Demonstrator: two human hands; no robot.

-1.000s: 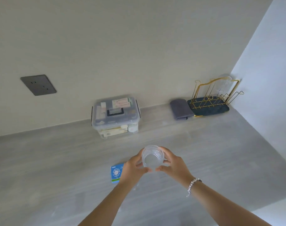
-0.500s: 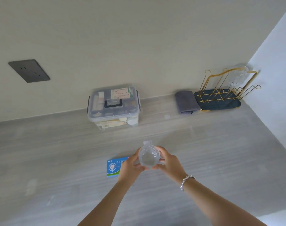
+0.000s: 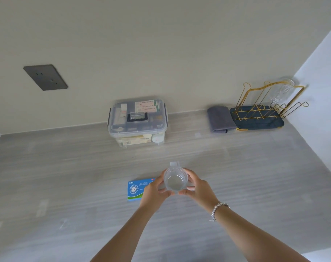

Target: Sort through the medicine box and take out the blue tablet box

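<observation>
The blue tablet box (image 3: 136,190) lies flat on the grey counter, partly hidden under my left hand (image 3: 154,191). Both hands hold a clear ribbed glass (image 3: 175,179) just above the counter, my right hand (image 3: 198,188) on its right side. A small clear object (image 3: 173,163) sits just beyond the glass. The clear medicine box (image 3: 137,121) stands against the wall with its lid closed and latched, packets showing through it.
A folded grey cloth (image 3: 220,119) and a dark tray with a gold wire rack (image 3: 259,118) holding an upturned glass (image 3: 281,92) stand at the back right by the white side wall. A dark wall socket (image 3: 45,77) is at the upper left.
Both hands with the glass have lowered and drawn slightly nearer the counter. More of the blue tablet box shows beside my left hand. The view has tilted.
</observation>
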